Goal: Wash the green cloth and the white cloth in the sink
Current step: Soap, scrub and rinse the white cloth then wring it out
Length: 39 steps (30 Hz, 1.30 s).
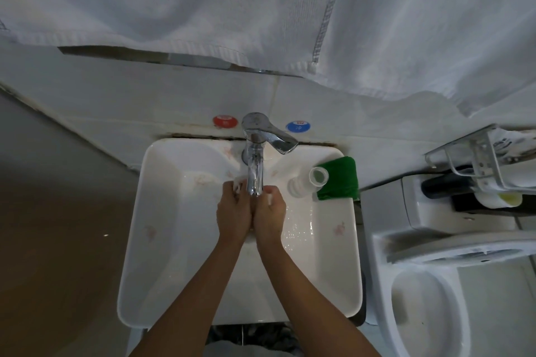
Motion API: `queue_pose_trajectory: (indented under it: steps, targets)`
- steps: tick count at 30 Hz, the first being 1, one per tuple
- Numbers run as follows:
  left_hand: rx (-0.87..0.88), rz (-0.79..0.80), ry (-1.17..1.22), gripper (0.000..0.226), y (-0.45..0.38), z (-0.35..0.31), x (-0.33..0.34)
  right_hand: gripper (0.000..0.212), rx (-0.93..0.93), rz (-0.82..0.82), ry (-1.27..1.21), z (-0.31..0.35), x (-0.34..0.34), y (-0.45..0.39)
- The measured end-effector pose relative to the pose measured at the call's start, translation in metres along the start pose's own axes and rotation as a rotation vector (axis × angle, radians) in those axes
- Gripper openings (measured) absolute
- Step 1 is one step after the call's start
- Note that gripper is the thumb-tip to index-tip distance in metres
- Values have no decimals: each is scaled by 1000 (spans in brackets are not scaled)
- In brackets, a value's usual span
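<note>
At the centre of the frame both hands work the white cloth point(238, 182) under the tap point(255, 177), inside the sink point(162, 240). The left hand point(233, 209) and right hand point(269, 211) have fingers curled round the bunched cloth, pressed together. The green cloth point(340, 180) lies folded on the rim at right, apparently unwashed, so the task looks about half done at best. A clear cup point(309, 182) lies tipped beside it; contents unclear.

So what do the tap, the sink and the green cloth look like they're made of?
Tap: polished chromed metal, going by its mirror-like reflections. Sink: glossy white glazed ceramic, probably, with wet highlights. Green cloth: soft matte fabric, perhaps microfibre, folded on the rim.
</note>
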<state>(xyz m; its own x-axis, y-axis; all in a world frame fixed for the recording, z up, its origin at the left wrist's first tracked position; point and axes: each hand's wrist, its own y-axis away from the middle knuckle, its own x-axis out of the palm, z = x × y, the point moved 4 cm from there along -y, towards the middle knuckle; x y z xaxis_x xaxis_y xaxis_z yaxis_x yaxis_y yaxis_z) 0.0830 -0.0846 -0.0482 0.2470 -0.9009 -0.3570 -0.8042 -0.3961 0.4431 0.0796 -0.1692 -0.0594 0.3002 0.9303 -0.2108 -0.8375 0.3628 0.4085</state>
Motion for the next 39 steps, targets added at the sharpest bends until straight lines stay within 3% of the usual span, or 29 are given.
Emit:
queue_pose_trajectory:
  steps: [4,8,15,17,19,20,24,27,28,30,36,39]
  targets:
    - [-130,103,-46,30,1,9,-1,23,-6,30,-115,2,2,2]
    - [-201,173,202,34,9,14,1,19,105,116,-230,2,1,-1]
    - [-195,12,411,22,14,1,-2,28,5,167,48,-7,4,-5]
    - [-233,-9,458,25,12,2,-2,18,57,225,5,-3,2,5]
    - [-278,3,496,31,12,-2,-2,55,220,297,-53,-8,-3,12]
    - [-293,12,493,36,11,-3,-3,64,296,334,-92,-10,-5,14]
    - [-248,47,362,40,4,-6,-6,45,287,432,-201,-1,-3,15]
    - [-188,74,346,24,3,-3,-4,33,205,325,-213,9,-7,9]
    - [-178,81,316,30,5,-4,-4,28,206,276,-198,7,-7,5]
    - [-152,98,213,48,7,-1,-4,32,162,206,-158,4,-10,1]
    - [-158,149,79,30,14,4,6,43,89,109,-158,-2,-6,0]
    - [-121,12,16,32,17,4,1,15,29,67,-69,1,0,2]
